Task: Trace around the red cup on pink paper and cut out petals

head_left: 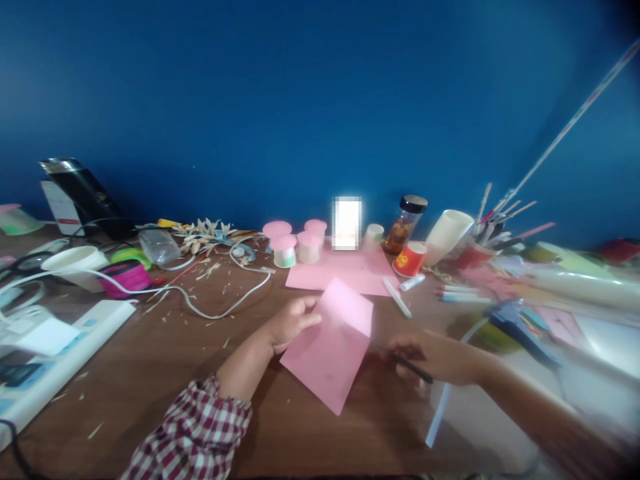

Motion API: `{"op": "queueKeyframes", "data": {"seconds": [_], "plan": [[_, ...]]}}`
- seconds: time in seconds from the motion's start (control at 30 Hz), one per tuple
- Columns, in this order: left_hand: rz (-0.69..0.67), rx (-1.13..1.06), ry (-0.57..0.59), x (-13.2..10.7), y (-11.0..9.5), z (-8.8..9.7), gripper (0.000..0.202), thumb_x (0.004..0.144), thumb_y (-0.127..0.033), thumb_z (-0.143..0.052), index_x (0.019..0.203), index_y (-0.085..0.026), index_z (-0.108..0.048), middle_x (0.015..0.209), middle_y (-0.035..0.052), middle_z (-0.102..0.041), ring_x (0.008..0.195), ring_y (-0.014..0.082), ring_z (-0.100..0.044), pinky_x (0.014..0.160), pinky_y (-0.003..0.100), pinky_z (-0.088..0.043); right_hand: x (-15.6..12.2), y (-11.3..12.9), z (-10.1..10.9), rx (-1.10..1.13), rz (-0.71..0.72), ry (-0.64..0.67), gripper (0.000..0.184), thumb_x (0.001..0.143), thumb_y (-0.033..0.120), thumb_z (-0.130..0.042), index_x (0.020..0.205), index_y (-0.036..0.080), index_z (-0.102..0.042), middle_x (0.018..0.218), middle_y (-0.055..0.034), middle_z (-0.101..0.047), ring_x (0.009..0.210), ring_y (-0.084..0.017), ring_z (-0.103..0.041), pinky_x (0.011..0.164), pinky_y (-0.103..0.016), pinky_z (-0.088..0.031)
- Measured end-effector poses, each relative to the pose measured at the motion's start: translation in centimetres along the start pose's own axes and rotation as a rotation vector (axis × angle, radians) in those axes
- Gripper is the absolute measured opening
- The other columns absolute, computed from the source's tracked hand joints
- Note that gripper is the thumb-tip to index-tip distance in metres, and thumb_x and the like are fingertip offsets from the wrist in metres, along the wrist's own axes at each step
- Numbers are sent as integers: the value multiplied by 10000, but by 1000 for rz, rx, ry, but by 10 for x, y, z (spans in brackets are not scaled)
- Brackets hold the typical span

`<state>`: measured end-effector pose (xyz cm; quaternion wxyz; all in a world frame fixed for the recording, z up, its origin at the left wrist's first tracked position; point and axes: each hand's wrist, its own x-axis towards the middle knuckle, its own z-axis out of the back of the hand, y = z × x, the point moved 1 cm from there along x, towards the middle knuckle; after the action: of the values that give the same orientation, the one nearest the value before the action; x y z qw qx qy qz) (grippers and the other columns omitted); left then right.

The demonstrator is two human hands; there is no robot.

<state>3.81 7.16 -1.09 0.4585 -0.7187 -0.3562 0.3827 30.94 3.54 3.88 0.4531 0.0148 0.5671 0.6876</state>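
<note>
Pink paper [327, 363] sits at lower centre, its left edge clamped in the left hand's [295, 321] fingers; straight-edged, it looks barely begun. Just right, the right hand's [423, 357] fingers close round a dark slim tool [414, 369], too blurred to name. Beyond, at centre, pink-topped cups [285, 252] look finished.

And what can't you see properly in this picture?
All in the head view:
Left hand: some fingers hidden behind the pink paper.
Thin dark thing: blurred, partly covered by the right hand.
Bright rectangle near the blue wall: pixelated, no details.
Power strip: cut off by the left edge.
</note>
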Motion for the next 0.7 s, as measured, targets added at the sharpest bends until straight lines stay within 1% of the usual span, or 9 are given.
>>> {"op": "queueKeyframes", "data": {"seconds": [0.17, 0.27, 0.4, 0.5, 0.7], "plan": [[-20, 9, 42, -2, -2, -2, 403, 696, -196, -666, 1096, -169, -622, 981, 102, -685, 843, 235, -653, 774, 353, -487, 2, -1, -1, 21, 16, 22, 330, 786, 413, -598, 1001, 165, -629, 752, -12, -624, 611, -116, -556, 549, -203, -445], [-28, 10, 56, -2, -2, -4, 413, 697, -189, -661, 1107, -177, -620, 998, 97, -681, 869, 241, -647, 788, 359, -485, 4, 1, -3, 40, 53, 44, 351, 794, 435, -588, 1014, 164, -625, 763, -14, -614, 628, -119, -551, 571, -210, -450], [-26, 6, 73, -2, 0, -6, 398, 685, -193, -668, 1081, -175, -636, 962, 93, -690, 825, 234, -652, 747, 343, -495, 7, 5, -4, 47, 96, 73, 341, 812, 427, -566, 1033, 174, -630, 784, -14, -608, 655, -123, -547, 592, -210, -447], [-19, 9, 88, -2, 0, -7, 382, 687, -193, -664, 1068, -169, -640, 926, 86, -695, 794, 218, -654, 729, 326, -496, 10, 6, -6, 58, 102, 86, 298, 817, 400, -560, 990, 172, -640, 719, 3, -587, 605, -107, -520, 563, -195, -427], [-20, 1, 107, -1, 1, -7, 342, 691, -177, -652, 1033, -171, -654, 897, 74, -696, 774, 198, -648, 710, 298, -490, 10, 10, -7, -29, 115, 46, 259, 820, 344, -546, 971, 161, -651, 680, 3, -576, 586, -107, -503, 531, -184, -408]]}}
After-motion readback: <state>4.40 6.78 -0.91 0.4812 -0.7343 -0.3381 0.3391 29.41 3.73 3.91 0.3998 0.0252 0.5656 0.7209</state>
